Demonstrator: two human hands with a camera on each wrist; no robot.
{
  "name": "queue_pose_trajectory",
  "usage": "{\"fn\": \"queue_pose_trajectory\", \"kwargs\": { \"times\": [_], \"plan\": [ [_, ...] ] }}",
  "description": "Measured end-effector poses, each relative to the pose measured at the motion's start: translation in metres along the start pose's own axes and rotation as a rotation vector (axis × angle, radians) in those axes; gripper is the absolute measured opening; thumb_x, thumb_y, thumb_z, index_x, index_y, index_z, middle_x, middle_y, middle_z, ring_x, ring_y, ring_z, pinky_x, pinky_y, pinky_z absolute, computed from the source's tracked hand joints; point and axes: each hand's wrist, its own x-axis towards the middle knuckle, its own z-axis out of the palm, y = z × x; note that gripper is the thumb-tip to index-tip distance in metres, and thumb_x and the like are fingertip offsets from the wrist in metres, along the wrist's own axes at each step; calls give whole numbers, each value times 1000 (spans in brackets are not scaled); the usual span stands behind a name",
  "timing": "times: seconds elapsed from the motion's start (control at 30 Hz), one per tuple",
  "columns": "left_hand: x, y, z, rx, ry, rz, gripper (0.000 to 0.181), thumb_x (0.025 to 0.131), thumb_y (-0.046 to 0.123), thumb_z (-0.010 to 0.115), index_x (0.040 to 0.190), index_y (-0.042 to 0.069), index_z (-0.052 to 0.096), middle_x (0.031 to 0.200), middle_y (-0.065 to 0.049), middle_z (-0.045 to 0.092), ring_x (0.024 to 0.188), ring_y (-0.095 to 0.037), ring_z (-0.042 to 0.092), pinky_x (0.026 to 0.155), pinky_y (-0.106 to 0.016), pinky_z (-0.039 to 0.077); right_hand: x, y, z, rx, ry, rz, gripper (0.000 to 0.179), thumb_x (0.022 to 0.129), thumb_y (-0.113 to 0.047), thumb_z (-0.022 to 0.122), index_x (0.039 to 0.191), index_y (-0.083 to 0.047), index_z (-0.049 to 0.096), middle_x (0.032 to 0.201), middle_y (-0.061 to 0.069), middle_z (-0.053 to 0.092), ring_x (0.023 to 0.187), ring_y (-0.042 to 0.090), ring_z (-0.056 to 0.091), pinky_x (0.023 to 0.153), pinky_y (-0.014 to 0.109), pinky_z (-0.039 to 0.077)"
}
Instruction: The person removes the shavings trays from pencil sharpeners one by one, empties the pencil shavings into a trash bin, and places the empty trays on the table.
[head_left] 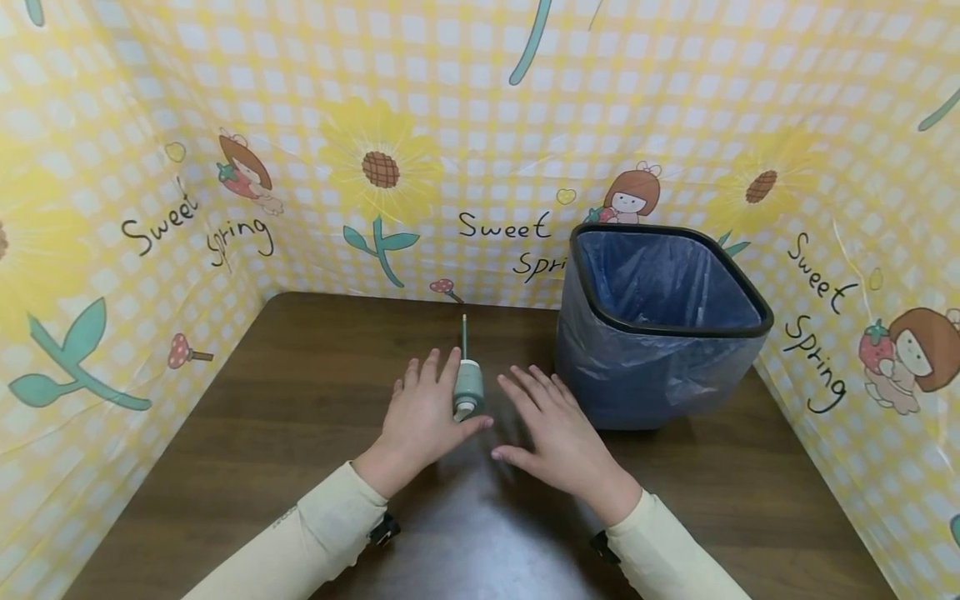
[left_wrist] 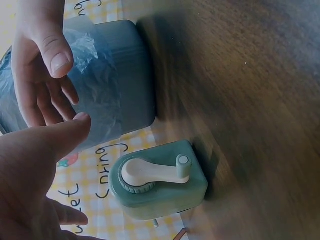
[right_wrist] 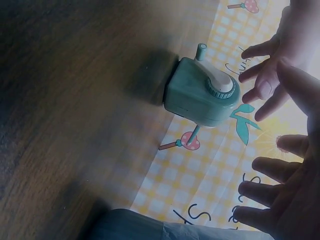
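Note:
A green hand-crank pencil sharpener (head_left: 470, 379) stands on the table, its white crank (left_wrist: 160, 173) on the side toward me. Out of its far side sticks a green pencil (head_left: 464, 337). My left hand (head_left: 422, 415), palm down with fingers extended, is just left of the sharpener and overlaps its edge in the head view. In the left wrist view a gap shows between that hand and the sharpener. To the right, my right hand (head_left: 558, 433) hovers with spread fingers and holds nothing. Both hands appear above the tabletop.
A dark bin (head_left: 630, 392) with a translucent liner bag and black rim (head_left: 675, 329) stands right of the sharpener, close beyond my right hand. Yellow checked cloth (head_left: 480, 150) walls the brown wooden table (head_left: 315, 367) at the back and both sides.

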Motion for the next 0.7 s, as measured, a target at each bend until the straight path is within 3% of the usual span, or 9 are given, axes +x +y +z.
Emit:
{"fn": "queue_pose_trajectory", "kwargs": {
  "times": [0.7],
  "plan": [
    [4, 4, 5, -23, 12, -26, 113, 79, 73, 73, 161, 8, 30, 154, -30, 41, 135, -50, 48, 101, -61, 48, 2, -3, 0, 6, 9, 27, 94, 87, -68, 67, 161, -21, 33, 162, 7, 39, 151, 34, 33, 119, 58, 30]
  ]
}}
